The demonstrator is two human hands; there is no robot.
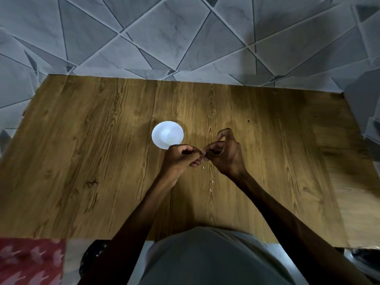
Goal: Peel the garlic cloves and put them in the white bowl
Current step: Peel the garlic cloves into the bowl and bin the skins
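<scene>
Head view.

- Table: wood-grain top, seen from above.
- Bowl: white, mid-table, just beyond the left hand and touching it in outline. Its contents are washed out and cannot be told.
- Left hand: fingers curled, tips pinching the clove.
- Right hand: thumb and middle fingers pinched at the same spot, forefinger arched up clear of it.
- Clove: a small pale thing held between the two sets of fingertips, off the table. Too small to tell its long axis or how much skin is left.
- Peel flakes: a few pale scraps on the table, nearer the body.

Judgement: peeling is under way. The bowl lies up and left of the clove, so the left hand is nearer for the drop.
</scene>
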